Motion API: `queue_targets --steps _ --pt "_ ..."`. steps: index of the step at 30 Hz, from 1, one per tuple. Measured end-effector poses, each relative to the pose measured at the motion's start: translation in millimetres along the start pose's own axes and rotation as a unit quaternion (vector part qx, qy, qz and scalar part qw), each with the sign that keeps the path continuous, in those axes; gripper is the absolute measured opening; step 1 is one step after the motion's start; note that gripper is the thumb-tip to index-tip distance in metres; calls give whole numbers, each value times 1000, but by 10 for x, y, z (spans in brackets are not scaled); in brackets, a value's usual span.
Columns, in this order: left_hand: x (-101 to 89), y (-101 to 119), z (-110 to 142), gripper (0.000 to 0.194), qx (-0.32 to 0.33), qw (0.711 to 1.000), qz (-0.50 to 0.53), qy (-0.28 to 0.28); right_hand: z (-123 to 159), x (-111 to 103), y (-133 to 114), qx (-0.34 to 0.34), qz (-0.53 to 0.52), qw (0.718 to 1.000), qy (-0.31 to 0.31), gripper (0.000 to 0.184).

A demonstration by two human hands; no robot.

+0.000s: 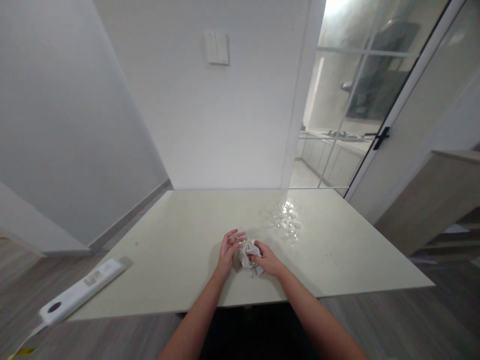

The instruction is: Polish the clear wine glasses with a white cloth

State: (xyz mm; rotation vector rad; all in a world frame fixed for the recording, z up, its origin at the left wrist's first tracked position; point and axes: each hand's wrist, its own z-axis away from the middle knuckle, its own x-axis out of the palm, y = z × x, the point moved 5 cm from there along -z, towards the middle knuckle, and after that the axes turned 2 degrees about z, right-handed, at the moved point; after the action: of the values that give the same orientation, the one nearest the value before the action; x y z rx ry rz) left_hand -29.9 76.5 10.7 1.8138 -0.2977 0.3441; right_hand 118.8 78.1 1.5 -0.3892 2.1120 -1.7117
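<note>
Just above the near part of the pale table, my two hands come close together. My right hand is closed on a crumpled whitish cloth. My left hand curls around a small see-through, glass-like object, partly hidden by the fingers and the cloth; its exact kind is too faint to tell. The cloth bunches against this object between the hands. A little farther back on the right lies a cluster of several shiny clear pieces, also glass-like, with bright reflections.
At the table's left edge lies a white power strip with its cord trailing off. A white wall with a switch stands behind the table. To the right are a glass-paned door with a black handle and a wooden shelf unit.
</note>
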Motion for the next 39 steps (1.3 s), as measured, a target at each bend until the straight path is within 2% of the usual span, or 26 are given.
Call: queue_targets --steps 4,9,12,15,19,22,26,30,34,39 --pt "-25 25 -5 57 18 997 -62 41 -5 -17 34 -14 9 1000 2 26" --pt "-8 9 16 55 -6 999 -32 5 -19 -9 36 -36 3 999 -18 23" --pt "-33 13 29 53 -7 999 -39 21 -35 -15 21 -45 -10 999 0 22" --pt "-72 32 14 51 9 998 -40 53 -61 -84 94 -19 -79 994 77 27" --pt "-172 61 -13 51 23 990 18 140 -65 -216 316 55 -201 955 210 43" --pt "-189 82 -11 53 33 986 34 159 -73 -237 390 76 -251 939 223 46" --pt "-86 96 27 57 72 993 -35 92 -85 -245 303 42 -197 959 200 37" --pt "36 122 101 63 138 981 -136 31 -91 -265 198 2 -108 976 190 32" --pt "39 192 163 62 176 965 -186 48 -96 -264 175 -4 -42 982 183 30" --pt "-25 248 199 60 191 954 -212 93 -85 -205 113 -29 11 990 140 26"
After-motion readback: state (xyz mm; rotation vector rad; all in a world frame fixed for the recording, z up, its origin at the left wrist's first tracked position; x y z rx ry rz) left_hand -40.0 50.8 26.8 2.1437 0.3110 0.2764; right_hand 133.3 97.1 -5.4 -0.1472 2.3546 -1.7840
